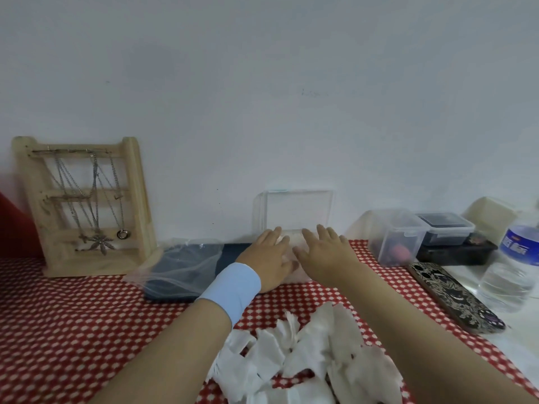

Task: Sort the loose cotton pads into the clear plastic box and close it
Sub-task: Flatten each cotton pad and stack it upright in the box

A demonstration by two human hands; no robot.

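Left hand, right hand on box, bottle label blurred

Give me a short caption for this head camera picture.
Left hand and right hand meet at the open clear box by the wall; loose cotton pads lie heaped nearer on the red cloth.

Single head-worn wide view, facing forward and down, near the table, wall ahead

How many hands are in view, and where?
2. The left hand, above a light blue wristband, and the right hand lie side by side, fingers extended, over the base of the open clear plastic box, beyond the loose cotton pads.
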